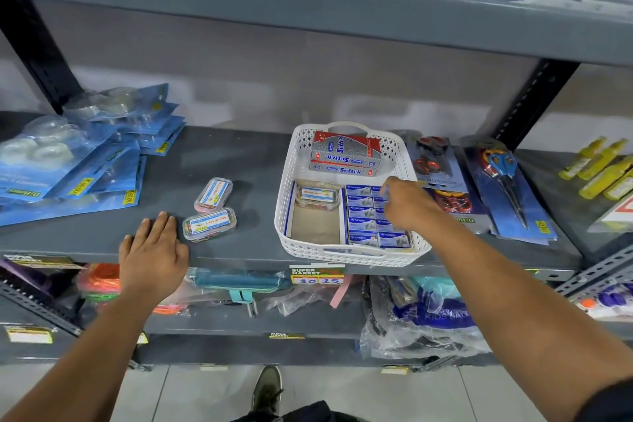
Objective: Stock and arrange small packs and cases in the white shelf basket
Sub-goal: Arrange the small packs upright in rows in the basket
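The white shelf basket (294, 161) stands on the grey shelf. At its back lie red and silver Softek packs (346, 154). Its front holds an open box tray with rows of small blue staple packs (363, 216) on the right and one clear case (317, 196) at the upper left. My right hand (407, 204) reaches over the blue packs, fingertips touching the top rows; whether it grips one I cannot tell. Two more clear cases (213, 194) (209, 224) lie on the shelf left of the basket. My left hand (152, 250) rests flat on the shelf edge beside them, holding nothing.
Blue tape blister packs (78, 164) pile at the left. Carded scissors (507, 188) and yellow glue bottles (603, 171) lie to the right of the basket. A price tag (317, 276) hangs below it. The lower shelf holds bagged goods (421, 315).
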Demonstrator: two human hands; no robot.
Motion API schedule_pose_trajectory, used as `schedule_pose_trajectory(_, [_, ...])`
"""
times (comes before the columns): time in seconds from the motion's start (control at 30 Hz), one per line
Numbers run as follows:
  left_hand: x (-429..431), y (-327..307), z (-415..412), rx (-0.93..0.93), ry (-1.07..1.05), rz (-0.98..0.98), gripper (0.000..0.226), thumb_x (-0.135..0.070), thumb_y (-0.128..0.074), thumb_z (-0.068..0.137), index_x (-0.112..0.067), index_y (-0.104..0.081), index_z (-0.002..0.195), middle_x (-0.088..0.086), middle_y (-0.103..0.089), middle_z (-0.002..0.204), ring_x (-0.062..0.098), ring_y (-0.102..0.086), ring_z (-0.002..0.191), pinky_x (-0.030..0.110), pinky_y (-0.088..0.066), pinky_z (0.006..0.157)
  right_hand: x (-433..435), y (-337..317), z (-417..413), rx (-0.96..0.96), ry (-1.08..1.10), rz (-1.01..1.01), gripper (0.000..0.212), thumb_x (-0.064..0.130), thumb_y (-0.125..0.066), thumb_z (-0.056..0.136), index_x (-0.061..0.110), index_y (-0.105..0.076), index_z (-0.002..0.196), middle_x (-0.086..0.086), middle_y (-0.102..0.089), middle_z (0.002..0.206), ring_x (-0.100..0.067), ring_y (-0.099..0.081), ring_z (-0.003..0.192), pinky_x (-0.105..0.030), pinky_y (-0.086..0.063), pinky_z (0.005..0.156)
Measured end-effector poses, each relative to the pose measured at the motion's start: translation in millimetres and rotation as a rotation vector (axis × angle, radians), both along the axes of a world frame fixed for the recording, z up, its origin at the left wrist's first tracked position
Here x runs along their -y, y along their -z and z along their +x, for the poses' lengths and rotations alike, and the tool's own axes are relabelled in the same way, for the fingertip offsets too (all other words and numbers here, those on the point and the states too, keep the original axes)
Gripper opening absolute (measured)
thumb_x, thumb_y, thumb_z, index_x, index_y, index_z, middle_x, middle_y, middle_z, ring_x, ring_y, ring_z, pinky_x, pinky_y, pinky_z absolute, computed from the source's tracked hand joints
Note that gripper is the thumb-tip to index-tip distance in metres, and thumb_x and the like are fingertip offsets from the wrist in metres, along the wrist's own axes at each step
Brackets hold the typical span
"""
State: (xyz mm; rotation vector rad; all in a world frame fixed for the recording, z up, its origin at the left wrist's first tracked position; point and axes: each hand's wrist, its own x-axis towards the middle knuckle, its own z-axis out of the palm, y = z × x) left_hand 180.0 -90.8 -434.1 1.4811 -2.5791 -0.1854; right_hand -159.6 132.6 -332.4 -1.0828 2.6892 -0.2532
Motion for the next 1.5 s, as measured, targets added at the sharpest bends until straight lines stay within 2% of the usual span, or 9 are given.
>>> schedule_pose_trajectory(0.17, [0,0,-1,0.002,-0.007,0.001,0.067,-0.037,-0.019,0.081,-0.009,-0.041,0.139,0.010,-0.036,0.153,0.034,-0.028,0.141,0.054,-0.022,0.112,5,-9,-8,0.070,0.111,-0.078,0.029,0.010,-0.054,0.089,0.005,-0.054,0.118,-0.017,-0.060,0.120,-0.031,-0.061,0.102,-0.036,-0.053,0.082])
schedule_pose_trajectory(0.37, [1,1,-1,0.006,-0.016,0.007,0.067,-0.036,-0.020,0.080,-0.009,-0.042,0.138,0.009,-0.037,0.152,0.034,-0.029,0.140,0.054,-0.022,0.111,4,-8,5,0.234,-0.097,0.079,0.033,0.007,-0.051,0.093,0.008,-0.050,0.126,-0.009,-0.053,0.126,-0.025,-0.059,0.094,-0.032,-0.049,0.070])
schedule_pose_trajectory(0.43, [0,0,-1,0.004,-0.013,0.005,0.067,-0.036,-0.020,0.081,-0.009,-0.042,0.138,0.009,-0.037,0.152,0.034,-0.029,0.140,0.054,-0.022,0.111,3,-7,10,0.262,-0.212,0.087,0.031,0.012,-0.054,0.093,0.009,-0.052,0.124,-0.008,-0.053,0.128,-0.030,-0.058,0.110,-0.039,-0.049,0.082])
schedule_pose_trajectory(0.63, [1,1,-1,0.002,-0.012,-0.003,0.068,-0.037,-0.019,0.080,-0.008,-0.043,0.137,0.010,-0.038,0.151,0.035,-0.031,0.140,0.055,-0.023,0.110,-6,-5,22,0.135,-0.425,0.107,0.018,0.020,-0.071,0.084,0.022,-0.066,0.102,0.007,-0.062,0.095,-0.017,-0.058,0.089,-0.031,-0.049,0.076])
schedule_pose_trajectory(0.73, [1,0,-1,0.000,-0.009,-0.003,0.068,-0.037,-0.019,0.080,-0.008,-0.043,0.137,0.010,-0.039,0.151,0.035,-0.031,0.139,0.055,-0.023,0.110,-11,5,26,0.005,-0.425,0.090,0.022,0.029,-0.075,0.081,0.026,-0.066,0.100,0.004,-0.061,0.102,-0.018,-0.057,0.093,-0.037,-0.051,0.082])
schedule_pose_trajectory(0.97, [0,0,-1,0.009,-0.007,-0.005,0.067,-0.037,-0.020,0.081,-0.008,-0.042,0.137,0.010,-0.038,0.151,0.035,-0.030,0.140,0.055,-0.023,0.110,-21,2,25,0.105,-0.435,0.010,0.020,0.024,-0.070,0.086,0.018,-0.073,0.105,0.017,-0.057,0.080,0.005,-0.051,0.069,-0.005,-0.034,0.064])
schedule_pose_trajectory(1.2, [1,2,-1,0.005,-0.011,-0.006,0.068,-0.037,-0.020,0.080,-0.008,-0.042,0.137,0.011,-0.037,0.152,0.035,-0.030,0.140,0.055,-0.022,0.111,-20,1,29,0.047,-0.441,0.055,0.006,0.021,-0.069,0.084,0.022,-0.074,0.087,0.008,-0.071,0.083,-0.008,-0.065,0.078,-0.028,-0.055,0.080])
schedule_pose_trajectory(1.33, [1,2,-2,-0.001,-0.019,0.006,0.070,-0.038,-0.018,0.079,-0.008,-0.041,0.139,0.009,-0.035,0.153,0.034,-0.027,0.141,0.054,-0.020,0.112,-17,-1,33,0.019,-0.440,0.081,0.004,0.018,-0.068,0.083,0.020,-0.072,0.083,0.015,-0.058,0.068,-0.012,-0.063,0.077,-0.031,-0.054,0.078])
schedule_pose_trajectory(1.5, [1,2,-2,0.001,-0.015,0.000,0.069,-0.037,-0.018,0.080,-0.008,-0.040,0.139,0.010,-0.035,0.153,0.034,-0.028,0.141,0.054,-0.021,0.112,-11,-2,36,-0.081,-0.495,0.160,0.010,0.012,-0.060,0.083,0.018,-0.066,0.080,0.002,-0.067,0.084,-0.020,-0.060,0.081,-0.030,-0.047,0.067])
